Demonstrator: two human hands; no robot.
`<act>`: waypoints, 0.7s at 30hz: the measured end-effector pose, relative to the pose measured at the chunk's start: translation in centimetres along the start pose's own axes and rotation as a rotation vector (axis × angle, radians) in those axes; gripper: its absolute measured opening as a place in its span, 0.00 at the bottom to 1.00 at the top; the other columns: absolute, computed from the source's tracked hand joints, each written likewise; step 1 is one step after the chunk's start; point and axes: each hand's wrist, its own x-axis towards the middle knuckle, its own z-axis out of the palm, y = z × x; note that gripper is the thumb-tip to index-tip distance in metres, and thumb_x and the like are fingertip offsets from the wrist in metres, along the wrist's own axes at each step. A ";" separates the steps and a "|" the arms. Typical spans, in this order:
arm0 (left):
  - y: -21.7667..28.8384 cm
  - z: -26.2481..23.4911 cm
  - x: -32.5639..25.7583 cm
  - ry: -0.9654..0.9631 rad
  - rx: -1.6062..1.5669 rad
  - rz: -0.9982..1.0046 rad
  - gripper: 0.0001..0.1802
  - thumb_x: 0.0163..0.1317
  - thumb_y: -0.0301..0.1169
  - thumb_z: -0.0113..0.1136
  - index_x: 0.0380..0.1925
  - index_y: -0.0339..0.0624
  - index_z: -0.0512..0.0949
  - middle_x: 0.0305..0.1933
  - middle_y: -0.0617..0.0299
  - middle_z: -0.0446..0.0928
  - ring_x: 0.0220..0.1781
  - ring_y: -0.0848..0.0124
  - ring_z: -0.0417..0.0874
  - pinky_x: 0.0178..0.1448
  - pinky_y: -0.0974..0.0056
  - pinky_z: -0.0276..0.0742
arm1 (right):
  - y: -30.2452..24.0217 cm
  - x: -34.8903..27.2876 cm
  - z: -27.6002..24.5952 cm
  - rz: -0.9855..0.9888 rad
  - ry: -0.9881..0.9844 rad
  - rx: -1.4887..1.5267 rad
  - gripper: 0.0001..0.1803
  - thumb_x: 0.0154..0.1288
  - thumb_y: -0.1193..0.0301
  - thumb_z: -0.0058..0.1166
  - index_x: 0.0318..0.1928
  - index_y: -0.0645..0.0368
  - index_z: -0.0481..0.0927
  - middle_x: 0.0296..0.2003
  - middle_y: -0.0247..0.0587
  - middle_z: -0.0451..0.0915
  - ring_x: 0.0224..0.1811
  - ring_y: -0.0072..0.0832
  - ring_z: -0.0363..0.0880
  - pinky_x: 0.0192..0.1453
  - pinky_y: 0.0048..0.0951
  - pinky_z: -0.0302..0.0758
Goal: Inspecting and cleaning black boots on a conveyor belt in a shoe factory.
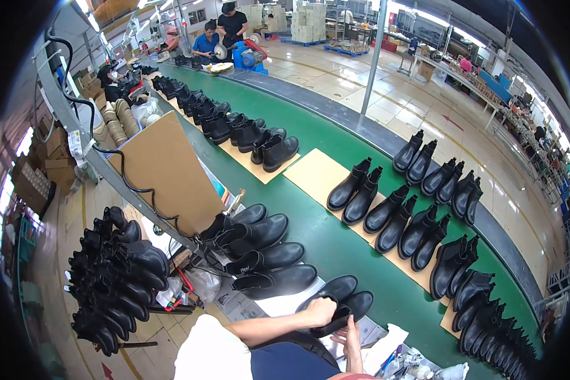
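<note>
Two black ankle boots, a farther boot [339, 287] and a nearer boot [361, 305], stand on the bench in front of me with their toes pointing away. My left hand [320, 311] is curled closed at the nearer boot's shaft; whatever its fingers hold is hidden. Against the right side of that same shaft, my right hand [351, 342] has its fingers and thumb at the rim, gripping it. To the left, several more black boots [278, 278] lie in a row, toes to the right.
Rows of black boots stand on yellow boards [320, 176] along the green conveyor [285, 209]. A rack of boots [117, 272] is at my left, beside a cardboard sheet [168, 174] and a metal post [107, 171]. Bottles and crumpled paper [386, 348] lie at lower right. People work at the far end.
</note>
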 end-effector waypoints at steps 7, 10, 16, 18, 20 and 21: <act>-3.6 -15.6 0.2 0.306 0.062 0.021 0.10 0.50 0.32 0.58 0.28 0.36 0.81 0.28 0.41 0.78 0.34 0.48 0.81 0.41 0.50 0.78 | -1.4 0.8 -1.0 -0.427 0.150 -0.509 0.38 0.60 0.56 0.55 0.64 0.66 0.62 0.55 0.60 0.71 0.55 0.45 0.72 0.58 0.42 0.69; -5.3 -21.7 3.6 0.545 0.140 -0.046 0.10 0.50 0.31 0.60 0.28 0.35 0.80 0.29 0.41 0.78 0.33 0.45 0.80 0.41 0.49 0.77 | -0.3 1.4 -1.3 -0.438 0.292 -1.130 0.42 0.56 0.53 0.58 0.65 0.65 0.60 0.61 0.65 0.61 0.66 0.51 0.58 0.68 0.48 0.56; -12.1 -31.1 19.0 0.768 0.351 -0.068 0.07 0.48 0.25 0.55 0.25 0.32 0.79 0.30 0.42 0.79 0.34 0.49 0.82 0.42 0.52 0.79 | 1.3 1.3 -1.6 -0.157 0.131 -1.364 0.57 0.49 0.46 0.60 0.69 0.63 0.45 0.70 0.63 0.34 0.74 0.51 0.33 0.69 0.60 0.44; -15.1 -33.4 23.9 0.682 0.360 -0.125 0.07 0.48 0.24 0.54 0.26 0.33 0.79 0.33 0.43 0.80 0.37 0.50 0.83 0.42 0.53 0.79 | 1.5 1.5 -1.5 -0.161 0.093 -1.387 0.58 0.47 0.45 0.60 0.69 0.63 0.45 0.69 0.65 0.34 0.74 0.51 0.33 0.69 0.61 0.45; -18.9 -33.3 28.1 0.589 0.330 -0.196 0.10 0.49 0.25 0.55 0.32 0.33 0.80 0.39 0.40 0.79 0.43 0.50 0.82 0.47 0.54 0.79 | 2.3 2.0 -1.5 -0.191 0.090 -1.391 0.59 0.45 0.46 0.63 0.69 0.64 0.45 0.69 0.67 0.34 0.73 0.53 0.32 0.68 0.61 0.46; -22.0 -32.4 30.1 0.526 0.168 -0.267 0.15 0.49 0.27 0.56 0.38 0.33 0.78 0.44 0.40 0.77 0.48 0.52 0.80 0.52 0.53 0.75 | 2.3 1.9 -1.1 -0.223 0.075 -1.357 0.60 0.44 0.46 0.64 0.68 0.65 0.45 0.69 0.68 0.34 0.73 0.55 0.32 0.68 0.61 0.47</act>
